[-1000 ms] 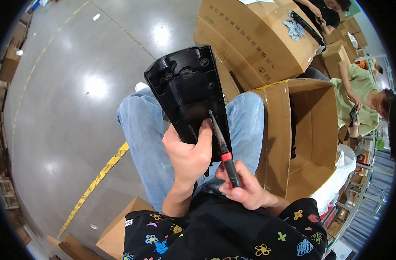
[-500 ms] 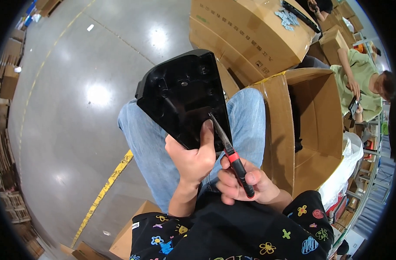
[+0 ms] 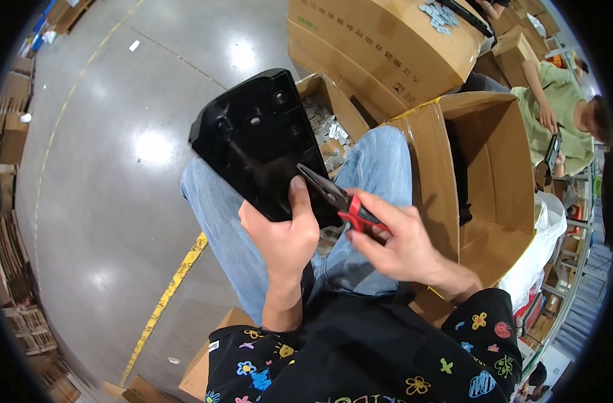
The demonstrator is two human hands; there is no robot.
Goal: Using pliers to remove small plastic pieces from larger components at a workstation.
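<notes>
A black moulded plastic part [image 3: 253,144], hollow and tapering toward me, is held over my lap. My left hand [image 3: 283,225] grips its narrow near end, thumb on the inner face and fingers hidden behind. My right hand [image 3: 397,238] is closed round the red and black handles of needle-nose pliers [image 3: 330,191]. Their dark jaws point up and left across the part's right edge, the tip close to my left thumb. I cannot tell whether the tip touches the plastic or grips anything.
Beyond my knees a small carton [image 3: 340,107] holds several light metal pieces. An open cardboard box [image 3: 498,181] stands at my right, with dark items inside. Behind is a large carton [image 3: 380,50] with grey pieces on top. Far right, a person in green [image 3: 568,114] holds a dark part.
The black part has shifted left and slightly up, uncovering the small carton of metal pieces. My right hand has turned and closed further round the pliers, whose handles now swing out to the right.
</notes>
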